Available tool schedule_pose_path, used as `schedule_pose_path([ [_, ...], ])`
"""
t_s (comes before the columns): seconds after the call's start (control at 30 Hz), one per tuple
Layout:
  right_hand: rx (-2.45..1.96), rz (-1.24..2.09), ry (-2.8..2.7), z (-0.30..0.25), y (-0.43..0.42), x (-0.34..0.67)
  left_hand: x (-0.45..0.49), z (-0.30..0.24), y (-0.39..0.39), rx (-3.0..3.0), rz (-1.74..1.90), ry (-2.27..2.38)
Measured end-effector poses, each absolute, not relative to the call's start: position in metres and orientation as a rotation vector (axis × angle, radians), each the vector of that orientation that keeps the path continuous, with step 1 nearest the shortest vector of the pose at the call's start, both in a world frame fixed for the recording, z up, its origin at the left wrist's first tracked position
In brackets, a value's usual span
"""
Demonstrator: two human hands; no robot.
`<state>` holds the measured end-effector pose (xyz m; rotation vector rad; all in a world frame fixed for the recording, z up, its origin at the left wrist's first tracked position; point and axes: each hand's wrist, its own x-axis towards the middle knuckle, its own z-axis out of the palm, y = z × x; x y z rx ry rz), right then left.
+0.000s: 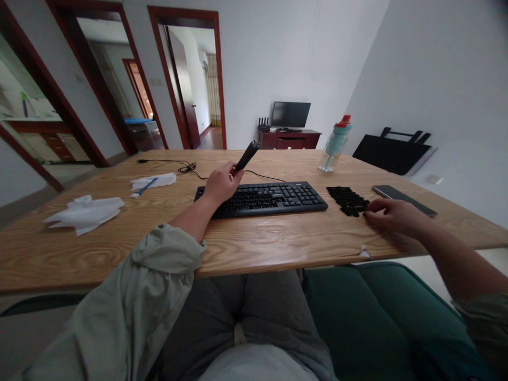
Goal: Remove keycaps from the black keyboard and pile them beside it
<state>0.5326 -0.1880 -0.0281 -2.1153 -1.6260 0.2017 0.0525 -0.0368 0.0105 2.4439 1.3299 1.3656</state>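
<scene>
A black keyboard lies on the wooden table, with part of its left and middle showing bare key slots. My left hand is closed around a black tube-shaped tool, tilted up to the right above the keyboard's back edge; its exact kind is unclear. To the keyboard's right, loose black keycaps are laid out in a patch. At that patch's near right corner, my right hand has thumb and finger pinched on a small dark keycap, partly hidden by the fingertips.
White tissues lie on the left, and a blue-handled brush rests on another tissue. A coiled cable runs behind the keyboard. A clear bottle with a red lid stands at the back right, and a phone lies beyond my right hand.
</scene>
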Motion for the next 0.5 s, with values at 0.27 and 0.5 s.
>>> schedule_pose_path([
  [0.27,-2.134,0.257,-1.596,-0.013,-0.186,0.517,0.052,0.01,-0.036,2.46,1.362,1.325],
  [0.5,-2.188,0.315,-1.597,-0.019,-0.189,0.523,0.053,0.012,-0.037,2.446,1.373,1.321],
])
